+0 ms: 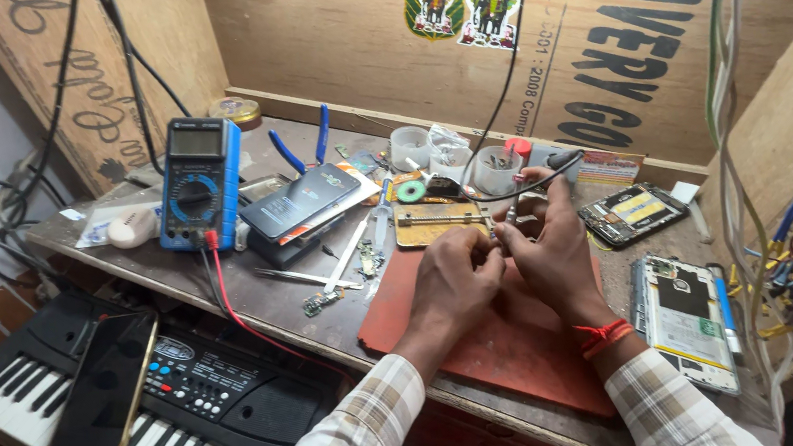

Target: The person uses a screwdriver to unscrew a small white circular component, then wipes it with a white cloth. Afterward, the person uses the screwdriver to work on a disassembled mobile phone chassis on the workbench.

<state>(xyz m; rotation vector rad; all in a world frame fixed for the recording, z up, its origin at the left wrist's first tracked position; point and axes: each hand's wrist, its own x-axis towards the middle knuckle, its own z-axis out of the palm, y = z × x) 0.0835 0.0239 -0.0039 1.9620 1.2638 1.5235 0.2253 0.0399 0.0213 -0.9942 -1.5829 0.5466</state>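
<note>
Both hands are meeting over the red mat (492, 342), pinching something small between them.

I'm seeing the left hand (452, 282) and right hand (550, 257) touching fingertip to fingertip, both closed on a tiny part (too small to identify), while the black cable (514, 190) is running across the right hand's knuckles above the worktop (254, 296).

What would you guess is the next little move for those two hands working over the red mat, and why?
Probably lowering the small part onto the red mat to steady it. Both the left hand and right hand pinch something tiny in mid-air between them, too small to identify, with a black cable running past the right hand. The mat lies right below.
</note>
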